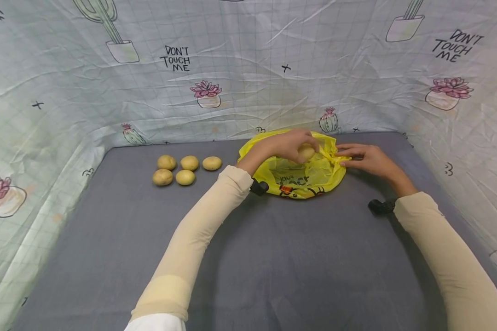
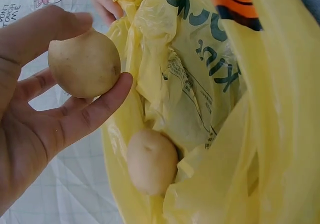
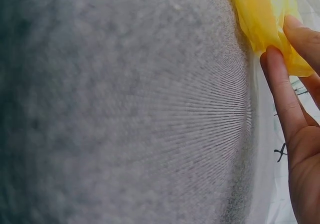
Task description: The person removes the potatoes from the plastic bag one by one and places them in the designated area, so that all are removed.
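Observation:
Over the mouth of a yellow plastic bag (image 1: 291, 189), my left hand (image 1: 291, 145) holds a potato (image 2: 85, 66) between thumb and fingers. Inside the bag lies another potato (image 2: 151, 161), seen in the left wrist view. At the bag's right edge, my right hand (image 1: 368, 160) pinches the gathered plastic between thumb and fingers; the right wrist view has this yellow plastic (image 3: 270, 23) at the fingertips. The bag lies spread with its opening facing up, dark print showing on its inner side.
Several potatoes (image 1: 185, 177) sit in two rows on the grey tabletop (image 1: 248, 257), left of the bag. A printed cloth (image 1: 248, 59) with cactus drawings hangs behind the table and along both sides.

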A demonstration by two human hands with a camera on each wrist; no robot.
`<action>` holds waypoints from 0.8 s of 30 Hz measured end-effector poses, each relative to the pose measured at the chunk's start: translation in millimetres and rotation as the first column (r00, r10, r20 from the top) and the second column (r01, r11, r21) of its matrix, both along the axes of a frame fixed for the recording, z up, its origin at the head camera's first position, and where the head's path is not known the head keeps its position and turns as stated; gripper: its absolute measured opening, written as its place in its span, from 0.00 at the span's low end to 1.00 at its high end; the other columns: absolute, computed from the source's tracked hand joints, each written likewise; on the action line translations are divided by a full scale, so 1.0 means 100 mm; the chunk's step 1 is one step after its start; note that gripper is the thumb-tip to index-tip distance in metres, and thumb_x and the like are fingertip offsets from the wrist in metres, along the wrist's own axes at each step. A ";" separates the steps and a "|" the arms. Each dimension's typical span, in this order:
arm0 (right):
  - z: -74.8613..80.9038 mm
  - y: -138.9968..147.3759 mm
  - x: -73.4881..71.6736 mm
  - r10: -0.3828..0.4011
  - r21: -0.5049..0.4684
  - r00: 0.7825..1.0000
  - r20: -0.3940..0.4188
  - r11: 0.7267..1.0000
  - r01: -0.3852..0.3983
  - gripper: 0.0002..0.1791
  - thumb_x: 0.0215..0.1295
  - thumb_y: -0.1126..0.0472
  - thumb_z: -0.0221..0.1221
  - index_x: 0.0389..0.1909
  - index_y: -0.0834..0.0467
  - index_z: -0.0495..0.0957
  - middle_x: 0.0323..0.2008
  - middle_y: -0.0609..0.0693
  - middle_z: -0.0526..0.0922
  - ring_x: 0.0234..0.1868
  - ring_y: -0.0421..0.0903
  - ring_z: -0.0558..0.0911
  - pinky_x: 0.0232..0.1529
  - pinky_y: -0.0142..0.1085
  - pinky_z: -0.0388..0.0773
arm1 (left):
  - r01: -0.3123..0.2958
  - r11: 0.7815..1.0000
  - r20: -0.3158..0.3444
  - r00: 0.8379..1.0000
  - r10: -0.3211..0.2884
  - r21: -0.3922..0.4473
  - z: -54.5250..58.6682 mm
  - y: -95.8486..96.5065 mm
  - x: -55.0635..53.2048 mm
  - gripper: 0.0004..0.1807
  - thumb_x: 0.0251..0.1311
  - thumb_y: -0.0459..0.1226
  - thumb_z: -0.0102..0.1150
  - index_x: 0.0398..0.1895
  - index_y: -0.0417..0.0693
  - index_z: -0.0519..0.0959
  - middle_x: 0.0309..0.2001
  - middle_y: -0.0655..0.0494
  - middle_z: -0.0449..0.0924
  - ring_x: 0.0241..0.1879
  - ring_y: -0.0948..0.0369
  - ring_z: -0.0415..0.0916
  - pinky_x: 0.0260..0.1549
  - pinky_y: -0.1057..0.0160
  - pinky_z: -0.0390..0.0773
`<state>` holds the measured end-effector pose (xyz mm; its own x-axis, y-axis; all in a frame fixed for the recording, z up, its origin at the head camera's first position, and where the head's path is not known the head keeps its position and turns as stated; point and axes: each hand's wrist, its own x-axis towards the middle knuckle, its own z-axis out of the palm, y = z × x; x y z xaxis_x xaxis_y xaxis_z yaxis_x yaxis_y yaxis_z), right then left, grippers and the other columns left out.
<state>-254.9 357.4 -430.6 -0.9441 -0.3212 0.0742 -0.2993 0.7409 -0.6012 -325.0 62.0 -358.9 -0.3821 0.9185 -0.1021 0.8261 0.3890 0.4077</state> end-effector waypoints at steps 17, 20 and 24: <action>-0.01 -0.02 -0.02 0.002 0.017 1.000 -0.007 1.000 -0.002 0.20 0.69 0.53 0.66 0.60 0.51 0.84 0.68 0.50 0.76 0.61 0.49 0.77 0.44 0.20 0.69 | -0.018 1.000 0.009 1.000 0.018 0.013 0.02 -0.30 0.15 0.33 0.56 0.37 0.75 0.67 0.47 0.76 0.61 0.50 0.73 0.56 0.55 0.70 0.55 0.57 0.73; 0.00 -0.03 -0.01 -0.001 0.021 1.000 -0.011 1.000 0.001 0.19 0.69 0.54 0.66 0.59 0.52 0.84 0.68 0.50 0.76 0.61 0.50 0.77 0.43 0.21 0.69 | -0.016 1.000 0.008 1.000 0.016 0.016 0.06 -0.36 0.19 0.32 0.57 0.37 0.75 0.66 0.48 0.76 0.62 0.50 0.73 0.56 0.55 0.71 0.55 0.56 0.73; -0.01 -0.02 0.00 -0.009 0.030 1.000 0.000 1.000 0.009 0.20 0.69 0.52 0.65 0.60 0.50 0.84 0.68 0.49 0.76 0.59 0.43 0.77 0.43 0.22 0.70 | -0.011 1.000 0.013 1.000 0.011 0.013 0.10 -0.45 0.23 0.31 0.58 0.37 0.74 0.66 0.49 0.76 0.63 0.49 0.73 0.56 0.55 0.71 0.54 0.56 0.73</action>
